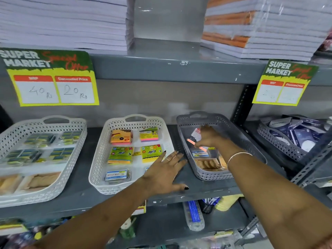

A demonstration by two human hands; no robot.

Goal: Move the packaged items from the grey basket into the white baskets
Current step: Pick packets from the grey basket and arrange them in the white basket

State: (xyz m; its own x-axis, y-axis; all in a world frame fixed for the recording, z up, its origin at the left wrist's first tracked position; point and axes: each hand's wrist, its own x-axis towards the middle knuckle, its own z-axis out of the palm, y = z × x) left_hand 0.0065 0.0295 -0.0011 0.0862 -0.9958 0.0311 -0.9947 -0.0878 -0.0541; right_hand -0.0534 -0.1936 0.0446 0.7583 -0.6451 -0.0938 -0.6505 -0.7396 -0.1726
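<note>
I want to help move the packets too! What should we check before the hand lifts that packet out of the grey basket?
1. Right hand gripping the small packet: ok.
2. Packet clear of the grey basket rim: not ok, it is inside.
3. Left hand empty, flat on the shelf: ok.
4. Free room in the middle white basket: ok, bare patch near its front right.
5. More packets left in the grey basket: ok, several.

The left white basket (36, 159) is cut off at nine o'clock, its packets blurred. The packet (195, 136) in the grey basket (224, 123) is partly hidden by the right hand (209, 137).
</note>
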